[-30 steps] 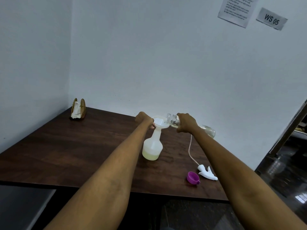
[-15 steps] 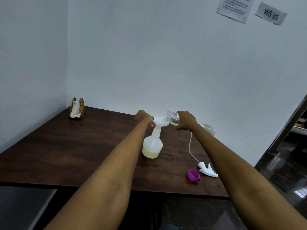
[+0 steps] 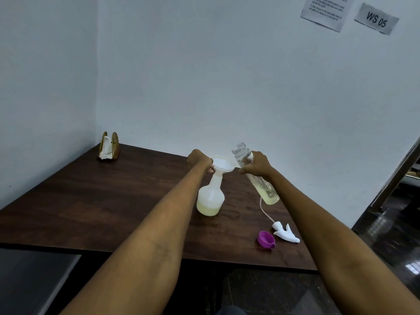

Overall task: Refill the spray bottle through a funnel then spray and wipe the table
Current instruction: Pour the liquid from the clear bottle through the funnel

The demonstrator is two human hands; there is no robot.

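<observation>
I'm in the refill step, between pours, by my reading: my right hand (image 3: pixel 256 165) grips the clear bottle (image 3: pixel 254 173) around its upper body, mouth tilted up and just right of the funnel (image 3: pixel 222 164), so nothing runs out. My left hand (image 3: pixel 201 160) pinches the funnel's rim, steadying it in the neck of the spray bottle (image 3: pixel 210 196), which stands near the table's (image 3: pixel 91 201) middle. The spray bottle holds a shallow layer of pale yellow liquid; the clear bottle holds some at its base. Next I'd either tip again or lift the funnel and refit the trigger head (image 3: pixel 285 233), lying right of the spray bottle beside a purple cap (image 3: pixel 265 239)
</observation>
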